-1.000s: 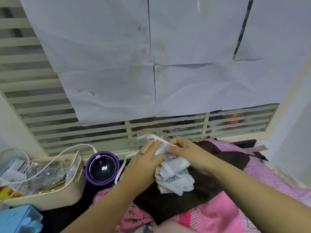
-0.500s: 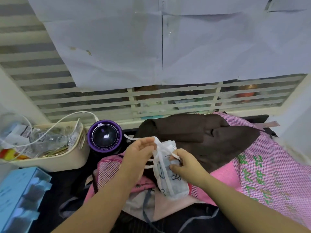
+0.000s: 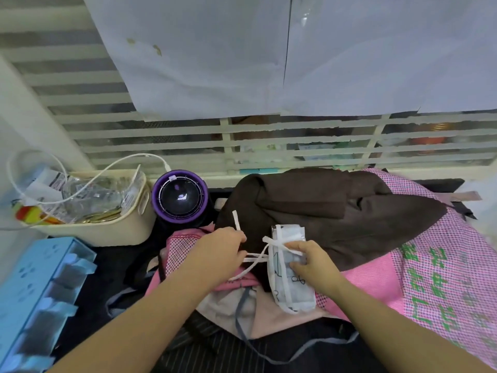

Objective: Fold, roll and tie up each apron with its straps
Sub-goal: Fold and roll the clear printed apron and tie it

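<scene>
Now, the rolled apron (image 3: 291, 281) lies at lower centre on the heap of aprons (image 3: 336, 211). Your right hand (image 3: 312, 262) curls round it, thumb pinning the crossing; your left hand (image 3: 217, 254) is closed on the white strap (image 3: 255, 256). Pull leftward evenly, pressing the crossing, so the knot seats without loosening the roll.
</scene>
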`<control>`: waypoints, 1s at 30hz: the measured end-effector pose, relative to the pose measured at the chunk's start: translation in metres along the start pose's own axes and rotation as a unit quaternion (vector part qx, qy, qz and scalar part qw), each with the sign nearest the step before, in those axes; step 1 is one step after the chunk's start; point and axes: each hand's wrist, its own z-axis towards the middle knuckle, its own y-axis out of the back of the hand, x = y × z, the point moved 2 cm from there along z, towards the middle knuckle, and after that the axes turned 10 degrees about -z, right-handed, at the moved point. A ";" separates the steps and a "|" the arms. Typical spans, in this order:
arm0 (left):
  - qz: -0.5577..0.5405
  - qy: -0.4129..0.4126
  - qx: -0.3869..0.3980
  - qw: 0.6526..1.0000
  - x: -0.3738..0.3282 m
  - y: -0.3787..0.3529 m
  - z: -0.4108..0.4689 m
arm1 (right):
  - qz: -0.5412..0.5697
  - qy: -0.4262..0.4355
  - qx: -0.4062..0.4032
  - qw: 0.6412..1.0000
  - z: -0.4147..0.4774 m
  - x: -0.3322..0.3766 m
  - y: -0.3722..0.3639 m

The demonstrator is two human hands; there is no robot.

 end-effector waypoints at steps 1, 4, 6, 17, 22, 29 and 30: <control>0.086 -0.004 0.029 0.996 -0.002 -0.003 0.000 | -0.013 0.007 0.010 1.000 0.000 0.002 -0.001; 0.214 0.018 0.083 0.973 -0.006 -0.010 0.001 | -0.040 -0.004 0.037 0.998 0.003 0.000 -0.009; 0.209 0.037 0.089 0.973 -0.005 -0.009 0.002 | -0.060 -0.016 0.044 0.997 0.002 0.002 -0.011; -0.165 0.053 0.016 0.985 -0.024 0.009 0.027 | -0.105 0.002 0.011 0.994 -0.005 0.006 -0.015; -0.712 0.286 -0.055 0.639 -0.003 -0.023 0.042 | -0.114 0.014 0.010 0.993 -0.005 0.003 -0.015; -0.746 0.221 -0.127 0.616 -0.006 -0.045 0.049 | -0.166 0.005 0.069 0.984 0.006 0.005 -0.012; -0.741 0.208 -0.124 0.626 -0.009 -0.042 0.050 | -0.170 0.004 0.074 0.983 0.006 0.005 -0.013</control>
